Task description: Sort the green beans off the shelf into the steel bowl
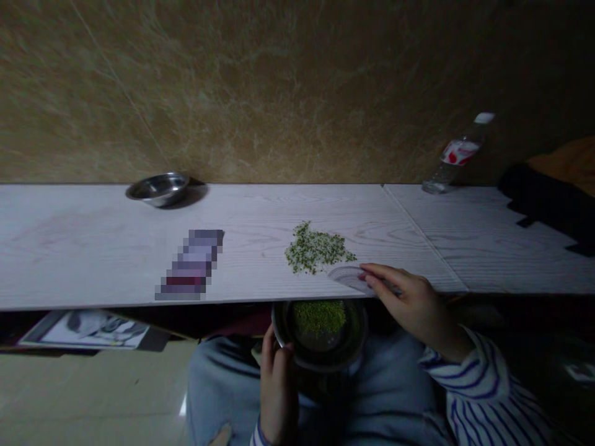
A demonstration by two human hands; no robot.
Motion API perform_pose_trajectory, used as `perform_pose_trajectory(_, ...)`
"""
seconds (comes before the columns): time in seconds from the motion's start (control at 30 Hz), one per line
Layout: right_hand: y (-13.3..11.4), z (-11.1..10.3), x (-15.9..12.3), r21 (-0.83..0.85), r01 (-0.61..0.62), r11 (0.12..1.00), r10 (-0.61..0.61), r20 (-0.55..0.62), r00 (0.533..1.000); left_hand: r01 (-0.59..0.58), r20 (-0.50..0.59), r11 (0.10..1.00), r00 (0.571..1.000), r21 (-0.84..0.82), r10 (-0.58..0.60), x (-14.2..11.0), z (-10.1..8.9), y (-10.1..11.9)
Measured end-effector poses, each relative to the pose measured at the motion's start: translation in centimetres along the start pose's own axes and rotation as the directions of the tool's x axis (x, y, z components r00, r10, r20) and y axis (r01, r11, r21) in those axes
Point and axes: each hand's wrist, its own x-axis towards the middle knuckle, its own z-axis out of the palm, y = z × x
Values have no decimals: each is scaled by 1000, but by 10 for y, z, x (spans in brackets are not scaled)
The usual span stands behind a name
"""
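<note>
My left hand grips the rim of a metal bowl held just below the table's front edge, over my lap. Small green grains fill part of the bowl. My right hand rests at the table edge, its fingers closed on a thin flat card that lies on the white wooden table. A loose pile of green grains is spread on the table just beyond the card.
A second, empty metal bowl stands at the back left by the wall. A plastic water bottle leans at the back right, beside dark and orange cloth. A blurred flat object lies on the table. Papers lie under the table.
</note>
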Motion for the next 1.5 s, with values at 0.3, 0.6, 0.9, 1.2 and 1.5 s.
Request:
perform_pose_trajectory(0.3, 0, 2, 4, -45, 10, 999, -11, -19, 1000, 61, 74, 997, 996, -55, -57, -2, -6, 0)
perform_pose_trajectory(0.6, -3, 10, 21, -89, 42, 995, -41, 11, 999, 108, 57, 992, 993, -58, -105, 0, -4, -8)
perform_pose_trajectory(0.9, -11, 15, 26, -83, 51, 995, -44, 82, 996, 119, 58, 988, 992, -96, -113, -3, -1, -9)
perform_pose_trajectory(1.2, -8, 7, 16, -22, 5, 1000, -4, 40, 999, 110, 46, 991, 993, -77, -106, -1, -1, -6)
perform_pose_trajectory(1.5, -6, 15, 22, 7, -32, 999, 32, 73, 997, 103, 62, 991, 993, -84, -98, 2, -7, -12)
